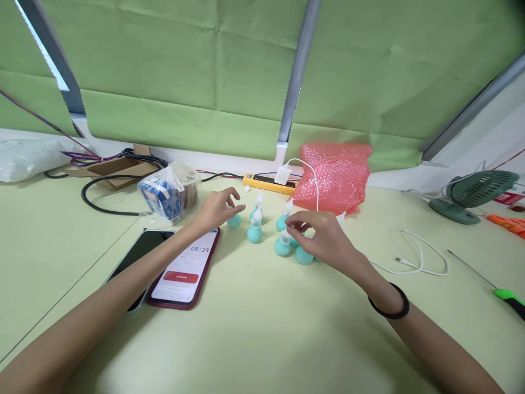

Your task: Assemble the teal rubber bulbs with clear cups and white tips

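Observation:
Several small teal bulbs with clear white tips stand in a loose cluster on the pale green table [254,339]. My left hand [215,210] reaches over the leftmost teal bulb [234,221], its fingers curled around it. My right hand [324,235] pinches the white tip of a teal bulb [283,244] with thumb and forefinger; another bulb [304,255] lies just under the palm. One more teal bulb [255,232] stands between the hands, untouched.
A red-cased phone [186,268] showing a timer lies beside a dark phone [137,254] under my left forearm. A plastic bag of parts [170,191], a yellow power strip [266,183], pink bubble wrap [334,172], a white cable [414,257], a green fan [471,197] and a green-handled screwdriver [506,295] surround them.

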{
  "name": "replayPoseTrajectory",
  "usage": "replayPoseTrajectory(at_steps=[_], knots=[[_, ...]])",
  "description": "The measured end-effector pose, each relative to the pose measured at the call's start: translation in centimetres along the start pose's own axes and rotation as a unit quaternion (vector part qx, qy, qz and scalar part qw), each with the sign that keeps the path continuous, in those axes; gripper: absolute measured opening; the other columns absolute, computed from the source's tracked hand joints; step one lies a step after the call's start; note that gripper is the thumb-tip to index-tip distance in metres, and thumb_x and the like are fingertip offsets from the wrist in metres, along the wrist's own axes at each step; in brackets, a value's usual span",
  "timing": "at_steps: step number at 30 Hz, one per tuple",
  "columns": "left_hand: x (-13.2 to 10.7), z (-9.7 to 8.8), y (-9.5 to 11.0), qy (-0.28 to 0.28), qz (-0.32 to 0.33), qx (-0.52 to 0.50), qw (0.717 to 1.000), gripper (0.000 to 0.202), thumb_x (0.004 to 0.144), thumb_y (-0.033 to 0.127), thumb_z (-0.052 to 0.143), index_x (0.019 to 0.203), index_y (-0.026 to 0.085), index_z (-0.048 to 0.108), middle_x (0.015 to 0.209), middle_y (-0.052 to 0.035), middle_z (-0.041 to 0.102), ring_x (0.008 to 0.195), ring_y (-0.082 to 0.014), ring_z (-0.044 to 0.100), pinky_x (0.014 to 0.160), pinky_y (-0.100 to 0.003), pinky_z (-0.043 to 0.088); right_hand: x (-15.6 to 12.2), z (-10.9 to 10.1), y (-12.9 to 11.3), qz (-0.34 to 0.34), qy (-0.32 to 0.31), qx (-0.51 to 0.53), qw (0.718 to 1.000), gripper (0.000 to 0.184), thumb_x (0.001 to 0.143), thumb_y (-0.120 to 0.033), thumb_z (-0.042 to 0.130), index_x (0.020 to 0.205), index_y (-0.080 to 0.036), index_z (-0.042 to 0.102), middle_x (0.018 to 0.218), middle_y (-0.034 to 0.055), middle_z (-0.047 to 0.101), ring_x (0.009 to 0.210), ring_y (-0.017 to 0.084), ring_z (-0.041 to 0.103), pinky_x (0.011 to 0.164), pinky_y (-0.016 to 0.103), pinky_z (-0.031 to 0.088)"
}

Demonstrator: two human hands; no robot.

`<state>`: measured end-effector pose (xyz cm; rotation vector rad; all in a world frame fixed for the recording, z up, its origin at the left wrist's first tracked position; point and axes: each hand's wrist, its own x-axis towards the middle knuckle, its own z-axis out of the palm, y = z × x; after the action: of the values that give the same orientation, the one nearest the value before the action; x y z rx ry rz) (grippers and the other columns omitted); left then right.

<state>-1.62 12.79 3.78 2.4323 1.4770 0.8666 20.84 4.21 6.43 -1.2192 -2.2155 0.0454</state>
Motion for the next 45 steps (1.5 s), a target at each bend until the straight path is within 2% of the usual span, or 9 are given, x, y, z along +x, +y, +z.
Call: replayPoseTrajectory(at_steps=[6,17,25,29,34,37,40,43,45], knots=[[0.1,0.2,0.2,0.015,0.015,0.022,1.0,0.03,0.08,0.036,0.042,0.061,0.016,0.054,0.055,-0.0024,0.058,0.052,-0.0143,0.052,0.051,-0.023,0.034,-0.2,-0.3,-0.8,-0.006,0.028,0.058,0.998,0.008,0.072,-0.011,0.052,0.07,-0.015,0.059,0.067,0.0005,0.064,0.057,0.01,0.056,0.057,0.021,0.048],[-0.5,0.3,1.7,-0.014,0.057,0.019,0.998,0.033,0.084,0.041,0.033,0.077,0.017,0.055,0.05,0.0005,0.052,0.046,-0.0142,0.048,0.047,-0.022,0.028,-0.3,-0.4,-0.7,0.033,-0.067,0.103,0.992,0.008,0.07,-0.017,0.055,0.071,-0.014,0.063,0.064,0.0018,0.064,0.055,0.011,0.056,0.053,0.021,0.047],[-0.6,0.7,1.8,0.007,0.09,-0.044,0.995,0.023,0.086,0.031,0.033,0.101,0.018,0.043,0.071,-0.0005,0.058,0.06,-0.0134,0.055,0.056,-0.023,0.041,-0.2,-0.2,-1.0,0.023,-0.089,0.111,0.99,0.017,0.075,-0.018,0.051,0.064,-0.014,0.064,0.056,0.0013,0.063,0.05,0.01,0.054,0.049,0.021,0.044],[-0.7,0.5,2.0,0.067,0.104,-0.06,0.99,0.027,0.086,0.033,0.033,0.106,0.016,0.04,0.099,-0.0086,0.054,0.085,-0.0175,0.054,0.07,-0.029,0.043,-0.4,-0.1,-1.3,0.016,-0.049,0.136,0.989,0.017,0.075,-0.02,0.052,0.064,-0.014,0.064,0.056,0.0016,0.063,0.049,0.01,0.053,0.048,0.021,0.044],[-3.0,-1.1,6.2,0.129,0.206,-0.089,0.966,0.024,0.083,0.027,0.04,0.101,0.013,0.044,0.106,-0.0112,0.048,0.105,-0.0207,0.041,0.09,-0.034,0.033,-0.7,-0.4,-3.1,0.009,0.038,0.204,0.978,0.018,0.072,-0.02,0.057,0.056,-0.015,0.062,0.05,0.0001,0.061,0.043,0.009,0.051,0.042,0.02,0.043],[-6.1,-1.3,9.3,0.046,0.211,-0.216,0.952,0.028,0.083,0.026,0.04,0.108,0.014,0.04,0.104,-0.0103,0.048,0.097,-0.0187,0.046,0.084,-0.031,0.038,-1.8,0.2,-4.3,-0.017,0.133,0.208,0.969,0.02,0.071,-0.016,0.057,0.052,-0.017,0.057,0.046,-0.0011,0.059,0.041,0.009,0.05,0.042,0.021,0.041],[-9.7,0.1,10.6,-0.079,0.054,-0.343,0.935,0.036,0.082,0.033,0.044,0.114,0.018,0.034,0.104,-0.0084,0.051,0.091,-0.0181,0.049,0.079,-0.031,0.04,-4.0,2.3,-4.4,-0.01,0.181,0.266,0.947,0.013,0.07,-0.011,0.057,0.058,-0.018,0.056,0.05,-0.0011,0.058,0.048,0.011,0.053,0.047,0.023,0.041],[-12.4,2.7,10.1,-0.236,-0.076,-0.494,0.833,0.028,0.087,0.039,0.032,0.097,0.015,0.043,0.056,0.002,0.05,0.051,-0.011,0.048,0.053,-0.023,0.04,-6.1,5.3,-3.4,0.021,0.135,0.326,0.935,0.015,0.073,-0.016,0.054,0.059,-0.019,0.049,0.05,-0.0018,0.052,0.046,0.01,0.047,0.046,0.024,0.036],[-13.2,4.2,9.4,-0.243,-0.112,-0.533,0.803,0.031,0.086,0.041,0.033,0.079,0.014,0.046,0.047,0.0041,0.043,0.044,-0.0085,0.043,0.048,-0.021,0.037,-6.9,7.1,-2.6,0.047,0.097,0.355,0.929,0.02,0.078,-0.024,0.046,0.059,-0.019,0.041,0.048,-0.0038,0.044,0.043,0.009,0.04,0.043,0.023,0.032]])
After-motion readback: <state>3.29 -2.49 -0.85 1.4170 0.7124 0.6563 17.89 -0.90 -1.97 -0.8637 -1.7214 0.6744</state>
